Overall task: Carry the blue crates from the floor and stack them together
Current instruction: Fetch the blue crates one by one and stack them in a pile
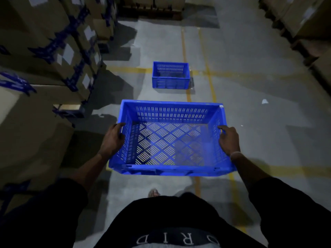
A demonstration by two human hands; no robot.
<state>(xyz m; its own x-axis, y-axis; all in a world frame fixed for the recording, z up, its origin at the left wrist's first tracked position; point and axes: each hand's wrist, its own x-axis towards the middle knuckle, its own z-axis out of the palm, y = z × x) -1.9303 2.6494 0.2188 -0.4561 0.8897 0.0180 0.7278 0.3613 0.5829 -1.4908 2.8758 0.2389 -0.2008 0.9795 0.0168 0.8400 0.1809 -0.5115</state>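
Head view, the only one: the person held a blue crate [170, 138] up off the floor, out in front of the body, roughly level w/ its open top facing up. Crate was empty; slotted walls and a diamond-pattern slotted bottom, floor showing through the slots. Left hand [112, 138] gripped the left short rim, thumb hooked over the top edge, fingers wrapped down the outside wall. Right hand [228, 140] gripped the right short rim the same way, thumb and forefinger over the edge; a pale band sat at that wrist. Both arms stretched fwd, dark sleeves pushed up near the elbows.

Straight ahead, well apart from the held one, a second blue crate [171, 76] sat on the concrete floor [250, 108], upright, open top, nothing in it that could be made out. It sat over yellow floor lines [207, 65] that ran down the aisle and crossed beside it.

Left side: stacked cardboard boxes [44, 51] w/ blue tape and white labels. Right side, far corner: more boxes [308, 18] on pallets, blurred. A small white scrap [264, 101] lay on the floor to the right. One foot [153, 192] showed below the held crate. Dim light overall.
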